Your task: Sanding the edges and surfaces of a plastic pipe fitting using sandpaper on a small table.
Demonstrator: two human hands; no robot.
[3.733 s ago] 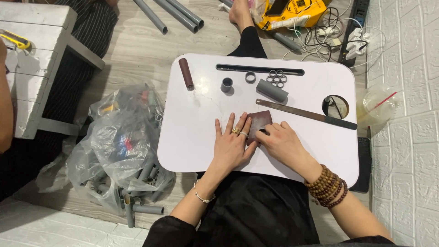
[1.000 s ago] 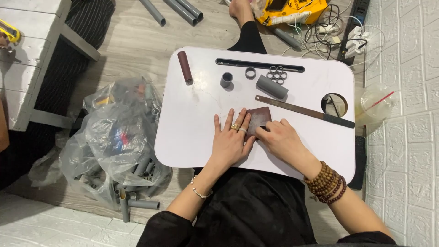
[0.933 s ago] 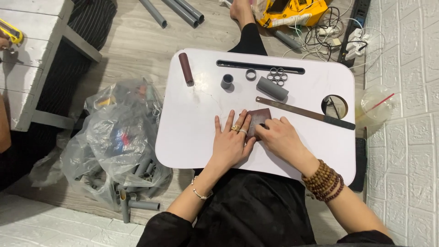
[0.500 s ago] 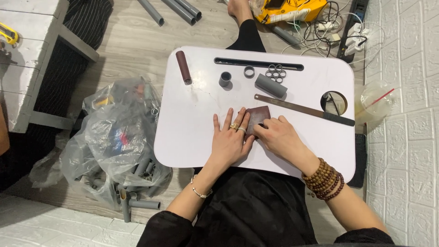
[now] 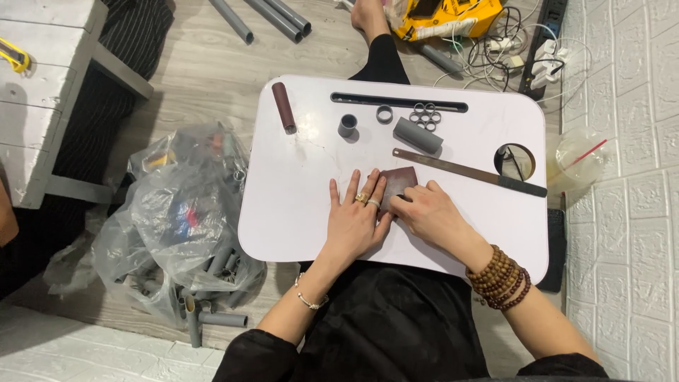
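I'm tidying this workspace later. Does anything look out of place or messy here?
On the white lap table little stands out. Beside it, a clear plastic bag slumps open on the floor, with short grey pipe pieces lying loose at its lower edge.

The person's left hand (image 5: 356,223) lies flat and palm down, fingers spread and pointing away from the body, with rings on two fingers and a thin bracelet at the wrist. The right hand (image 5: 433,214) rests just beside it, palm down, fingers curled and drawn together toward the left hand's fingertips. Its wrist carries several loops of wooden beads. Both forearms are bare and angle inward from the body.
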